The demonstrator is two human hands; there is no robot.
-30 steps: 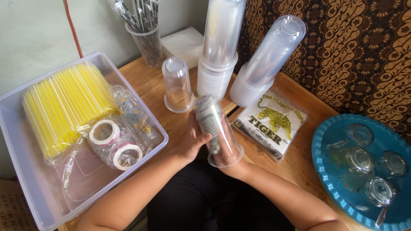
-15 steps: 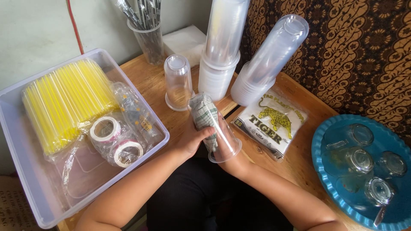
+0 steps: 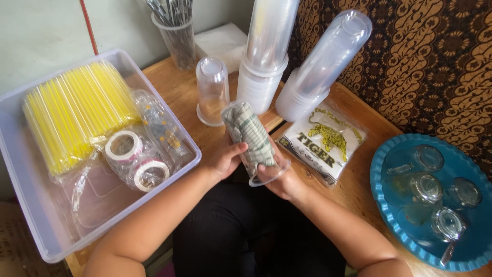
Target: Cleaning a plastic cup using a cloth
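Inside clear cup (image 3: 256, 146): checked cloth (image 3: 250, 136).

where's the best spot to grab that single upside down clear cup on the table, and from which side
Probably grip the single clear cup around its narrow upturned base, coming from above. It stands mouth-down and upright, apart from the tall cup stacks to its right and the plastic bin to its left, so the top looks unobstructed; the tapered walls narrow there, which should suit a wrap of fingers.

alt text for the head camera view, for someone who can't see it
Two bare hands, left hand and right hand, hold a clear plastic cup with a checked cloth stuffed inside, over a wooden table with cup stacks behind.
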